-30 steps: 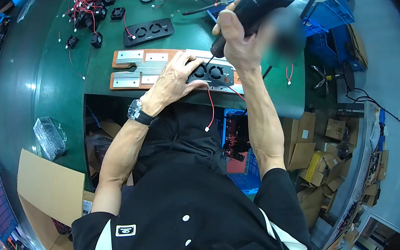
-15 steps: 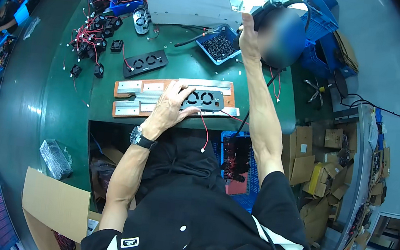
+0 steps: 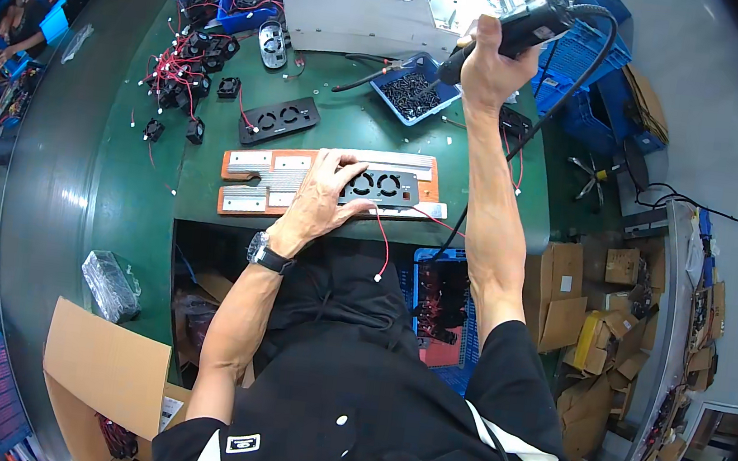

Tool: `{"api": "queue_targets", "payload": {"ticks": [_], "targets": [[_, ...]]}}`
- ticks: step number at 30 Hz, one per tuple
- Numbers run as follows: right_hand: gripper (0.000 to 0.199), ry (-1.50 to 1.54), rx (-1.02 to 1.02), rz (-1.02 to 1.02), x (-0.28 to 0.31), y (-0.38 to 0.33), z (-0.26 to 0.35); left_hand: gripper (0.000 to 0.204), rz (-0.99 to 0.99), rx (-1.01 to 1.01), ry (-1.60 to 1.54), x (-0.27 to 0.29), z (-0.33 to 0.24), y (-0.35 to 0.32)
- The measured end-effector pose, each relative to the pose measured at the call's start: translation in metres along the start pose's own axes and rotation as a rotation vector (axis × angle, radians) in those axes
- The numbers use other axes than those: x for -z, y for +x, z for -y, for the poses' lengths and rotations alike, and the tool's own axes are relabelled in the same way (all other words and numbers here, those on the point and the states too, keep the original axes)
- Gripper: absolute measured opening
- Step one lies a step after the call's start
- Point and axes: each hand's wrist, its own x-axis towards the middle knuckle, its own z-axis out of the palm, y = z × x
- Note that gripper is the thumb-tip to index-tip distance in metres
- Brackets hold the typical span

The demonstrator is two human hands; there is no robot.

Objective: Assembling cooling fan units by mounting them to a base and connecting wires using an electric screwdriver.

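My left hand (image 3: pixel 320 196) grips a black panel (image 3: pixel 403 191) with round fan openings, thumb along its near edge and fingers over its left end. The panel lies on a wooden fixture (image 3: pixel 229 160) faced with metal strips, and red wires with a white plug hang off its near side. My right hand (image 3: pixel 494 74) is wrapped round a corded black electric screwdriver (image 3: pixel 530 30), held tilted beside a blue bin (image 3: pixel 411 119). Small dark screws (image 3: pixel 410 95) fill the bin. The screwdriver's front end is at the bin's right edge; its tip cannot be made out.
Small black fans with red wires (image 3: pixel 188 73) are heaped at the far left. Another black panel (image 3: pixel 280 120) lies beyond the fixture. A grey metal box (image 3: pixel 349 10) stands at the back. Below the bench are a blue crate (image 3: pixel 462 369) and an open cardboard box (image 3: pixel 103 364).
My right hand and the screwdriver have shifted slightly right and turned, so the tool's body shows now. The left hand keeps its hold on the panel. The whole view has shifted a little.
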Motion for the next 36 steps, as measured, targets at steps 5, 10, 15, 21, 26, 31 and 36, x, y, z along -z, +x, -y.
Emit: {"api": "queue_targets", "payload": {"ticks": [5,10,15,21,26,31,36], "targets": [[0.048,0.112,-0.083,0.038,-0.009,-0.001,0.038,0.058,-0.27,0.052,0.004,0.009,-0.005,0.012],[0.053,0.35,-0.203,-0.012,-0.023,-0.016,0.083,0.046,-0.323,0.44,-0.727,0.002,-0.008,0.039],[0.054,0.358,-0.22,-0.003,-0.031,-0.031,0.095,0.034,-0.309,0.357,-0.772,0.002,-0.001,0.035],[0.058,0.4,-0.318,-0.046,-0.024,-0.034,0.106,0.018,-0.35,0.398,-0.965,0.004,-0.009,0.018],[0.067,0.429,-0.341,-0.031,-0.029,-0.035,0.12,0.017,-0.394,0.441,-1.356,0.001,-0.004,0.005],[0.066,0.408,-0.329,-0.013,-0.03,-0.038,0.12,0.019,-0.437,0.502,-1.687,-0.006,-0.014,0.003],[0.067,0.427,-0.34,-0.02,-0.028,-0.04,0.12,0.02,-0.438,0.574,-1.859,-0.01,-0.024,0.001]]}}
